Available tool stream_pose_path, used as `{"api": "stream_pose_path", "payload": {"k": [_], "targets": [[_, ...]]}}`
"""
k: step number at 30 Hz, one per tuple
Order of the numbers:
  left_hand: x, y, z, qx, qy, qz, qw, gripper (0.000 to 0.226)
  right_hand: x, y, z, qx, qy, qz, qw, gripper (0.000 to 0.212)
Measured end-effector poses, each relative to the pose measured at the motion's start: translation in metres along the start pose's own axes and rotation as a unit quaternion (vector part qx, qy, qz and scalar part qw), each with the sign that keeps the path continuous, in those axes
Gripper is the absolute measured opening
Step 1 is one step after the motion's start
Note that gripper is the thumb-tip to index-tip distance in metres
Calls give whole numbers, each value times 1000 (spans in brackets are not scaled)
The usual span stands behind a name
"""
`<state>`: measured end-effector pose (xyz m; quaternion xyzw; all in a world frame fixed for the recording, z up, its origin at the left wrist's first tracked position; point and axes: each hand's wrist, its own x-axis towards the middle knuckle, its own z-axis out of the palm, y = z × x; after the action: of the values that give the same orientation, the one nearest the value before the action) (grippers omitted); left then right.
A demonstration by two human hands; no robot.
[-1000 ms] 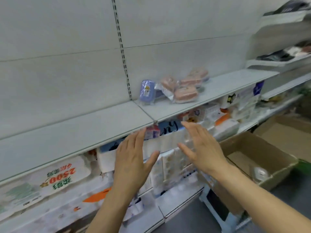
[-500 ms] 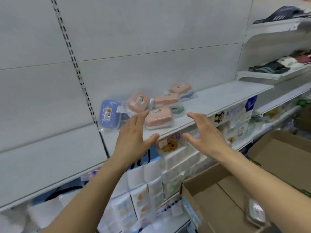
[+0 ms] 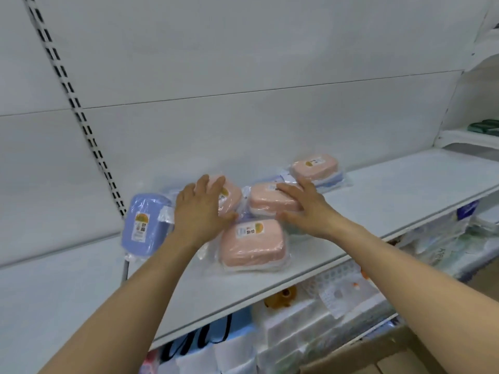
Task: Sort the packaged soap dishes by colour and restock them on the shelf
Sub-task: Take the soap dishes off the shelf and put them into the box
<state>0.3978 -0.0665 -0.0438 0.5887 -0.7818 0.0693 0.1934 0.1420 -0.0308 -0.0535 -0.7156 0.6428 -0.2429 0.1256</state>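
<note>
My left hand (image 3: 201, 211) rests flat on a pink soap dish (image 3: 229, 197), my right hand (image 3: 303, 205) flat on another pink one (image 3: 266, 202) — fingers straight, hands apart. The dishes lie on the shelf (image 3: 378, 195) just ahead; the blue one (image 3: 143, 225) stands left, nearer my left hand.
</note>
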Motion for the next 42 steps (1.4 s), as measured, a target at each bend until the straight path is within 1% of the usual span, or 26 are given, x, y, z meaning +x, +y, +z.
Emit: {"api": "stream_pose_path", "payload": {"k": [2, 3, 5, 7, 11, 13, 17, 20, 21, 24, 26, 28, 30, 33, 37, 42], "targets": [[4, 0, 0, 24, -4, -4, 1000, 92, 7, 9, 4, 19, 20, 14, 1000, 65], [6, 0, 0, 28, -2, -8, 1000, 93, 9, 13, 4, 26, 28, 21, 999, 67], [7, 1, 1, 20, 16, -12, 1000, 91, 10, 17, 5, 34, 32, 32, 998, 79], [7, 2, 2, 13, 37, -17, 999, 87, 10, 16, 8, 39, 43, 42, 997, 85], [3, 4, -2, -6, 54, -35, 998, 84, 11, 9, 13, 23, 92, 44, 995, 75], [0, 4, -7, -19, 70, -42, 997, 83, 9, 9, 10, 43, 110, 38, 992, 72], [-13, 17, -27, -65, 114, -43, 990, 81, -3, 10, -9, 73, 148, 39, 986, 73], [-32, 32, -46, -86, 128, -62, 986, 80, -22, 4, -26, 71, 183, 25, 980, 74], [-42, 36, -51, -96, 138, -69, 983, 79, -31, 1, -30, 72, 193, 16, 978, 73], [-85, 47, -65, -135, 202, -79, 967, 77, -61, -8, -37, 82, 215, -22, 973, 72], [-121, 56, -72, -150, 225, -97, 958, 76, -84, -14, -38, 80, 213, -44, 973, 71], [-161, 65, -79, -154, 229, -126, 953, 75, -107, -23, -36, 78, 204, -63, 974, 72], [-200, 68, -82, -166, 219, -148, 950, 76, -131, -34, -32, 81, 191, -89, 974, 73], [-253, 65, -81, -181, 183, -167, 952, 79, -161, -57, -19, 81, 159, -131, 975, 73], [-301, 49, -89, -151, 189, -204, 948, 80, -185, -91, 8, 91, 127, -168, 973, 74], [-353, 9, -106, -120, 213, -262, 934, 78, -196, -149, 43, 107, 77, -210, 969, 73]]}}
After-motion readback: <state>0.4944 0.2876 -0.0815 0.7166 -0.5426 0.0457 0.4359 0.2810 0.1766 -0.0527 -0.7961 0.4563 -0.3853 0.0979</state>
